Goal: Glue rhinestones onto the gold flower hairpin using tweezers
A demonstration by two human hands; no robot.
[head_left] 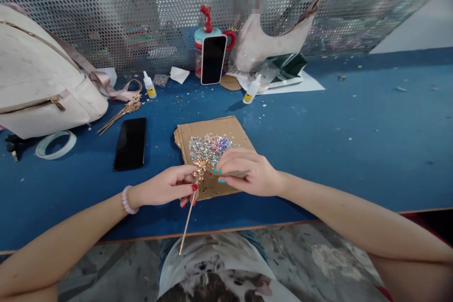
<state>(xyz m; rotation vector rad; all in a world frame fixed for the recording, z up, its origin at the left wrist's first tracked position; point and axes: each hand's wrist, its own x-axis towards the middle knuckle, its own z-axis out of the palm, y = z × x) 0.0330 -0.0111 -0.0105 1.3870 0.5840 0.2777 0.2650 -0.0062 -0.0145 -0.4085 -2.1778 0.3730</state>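
My left hand point(179, 184) is closed around a gold hairpin point(187, 219), an ornate openwork head on a long thin stick. The stick slants down past the table's front edge, and the head is above a piece of cardboard point(215, 126). My right hand point(249, 170) pinches a thin brownish strip point(231, 174), its tip close to the hairpin's head. Fingers hide part of the strip, so I cannot tell its exact kind. Behind both hands, a pile of small shiny, multicoloured bits point(208, 147) lies on the cardboard.
A black phone point(130, 144), a tape roll point(55, 145), more gold hairpins point(122, 112) and a white backpack point(46, 75) are at left. Glue bottles point(149, 86) stand behind. A white-edged phone point(213, 59) leans on a cup point(207, 32); a pale handbag point(269, 40) is beside it.
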